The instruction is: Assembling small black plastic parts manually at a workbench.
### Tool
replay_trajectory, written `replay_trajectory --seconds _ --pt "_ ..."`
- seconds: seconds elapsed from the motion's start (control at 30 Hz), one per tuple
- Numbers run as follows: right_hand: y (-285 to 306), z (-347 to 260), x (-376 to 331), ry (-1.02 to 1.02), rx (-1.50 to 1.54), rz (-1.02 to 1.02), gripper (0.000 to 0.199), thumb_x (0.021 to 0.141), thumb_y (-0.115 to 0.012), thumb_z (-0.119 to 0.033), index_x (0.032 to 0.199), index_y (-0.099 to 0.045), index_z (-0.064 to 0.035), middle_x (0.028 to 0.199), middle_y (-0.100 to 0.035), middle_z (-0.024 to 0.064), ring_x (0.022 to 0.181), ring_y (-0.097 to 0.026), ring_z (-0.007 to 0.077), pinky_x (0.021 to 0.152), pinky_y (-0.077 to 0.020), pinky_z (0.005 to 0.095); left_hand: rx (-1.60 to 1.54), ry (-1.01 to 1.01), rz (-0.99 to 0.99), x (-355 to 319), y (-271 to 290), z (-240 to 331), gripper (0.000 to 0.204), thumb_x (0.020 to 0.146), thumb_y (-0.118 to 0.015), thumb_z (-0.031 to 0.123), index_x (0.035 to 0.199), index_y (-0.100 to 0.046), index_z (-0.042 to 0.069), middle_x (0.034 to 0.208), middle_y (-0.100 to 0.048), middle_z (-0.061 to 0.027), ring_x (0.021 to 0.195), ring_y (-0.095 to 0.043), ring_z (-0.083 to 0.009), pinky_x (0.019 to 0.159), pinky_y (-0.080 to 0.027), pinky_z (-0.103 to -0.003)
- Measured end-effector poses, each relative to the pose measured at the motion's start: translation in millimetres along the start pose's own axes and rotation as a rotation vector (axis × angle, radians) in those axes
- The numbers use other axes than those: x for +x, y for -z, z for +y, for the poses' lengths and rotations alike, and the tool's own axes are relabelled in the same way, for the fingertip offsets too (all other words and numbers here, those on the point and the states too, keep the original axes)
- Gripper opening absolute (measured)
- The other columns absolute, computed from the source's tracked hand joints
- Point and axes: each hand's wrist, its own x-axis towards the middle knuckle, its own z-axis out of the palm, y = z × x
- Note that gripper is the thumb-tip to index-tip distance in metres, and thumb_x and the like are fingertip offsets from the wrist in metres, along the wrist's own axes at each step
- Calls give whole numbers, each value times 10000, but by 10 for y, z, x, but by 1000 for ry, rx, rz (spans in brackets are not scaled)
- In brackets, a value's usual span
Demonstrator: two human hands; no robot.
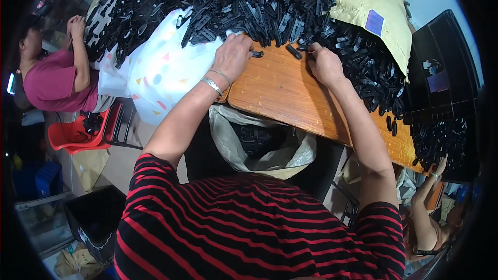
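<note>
A black piece [257, 54] is pinched by the left hand [232, 56] above the tabletop [282, 88]; the right hand's [327, 66] grip cannot be told. Much seems left — a heap [249, 5] is spread toward the far edge — though the sack [225, 137] below the near edge seems part-filled.

The left hand [232, 57] partly hides a black piece [258, 54]; the pile [249, 8] is cropped above.

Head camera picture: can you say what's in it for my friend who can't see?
A person's left hand holds a small black piece at a wooden table, and the right hand is beside a huge heap of similar pieces. A pale open sack sits below the table's edge. Other people are at both sides.
</note>
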Motion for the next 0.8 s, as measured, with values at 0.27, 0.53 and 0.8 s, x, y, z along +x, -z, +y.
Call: replay_trajectory --seconds 0.27,0.53,0.8 --pt "-288 -553 -408 -11 697 117 94 822 -645 -85 833 -591 -9 721 -609 54 660 -609 157 591 -477 288 -1142 508 -4 -1 -101 157 193 861 -600 31 1030 -557 -53 883 -636 -88 739 -641 -140 664 -532 -228" --pt "-281 -608 -421 -64 877 251 181 892 -589 -148 932 -588 28 712 -638 97 573 -612 186 549 -494 316 -1593 727 -129 -117 -70 392 189 861 -574 -11 1049 -554 -23 913 -646 -92 788 -652 -146 726 -538 -218" --pt "-56 -473 -381 -433 1406 -116 116 898 -596 -121 893 -600 -4 688 -607 39 481 -520 77 445 -425 207 -1215 318 -168 -207 -117 398 233 838 -602 21 1062 -552 -19 895 -629 -69 743 -614 -119 704 -511 -230"
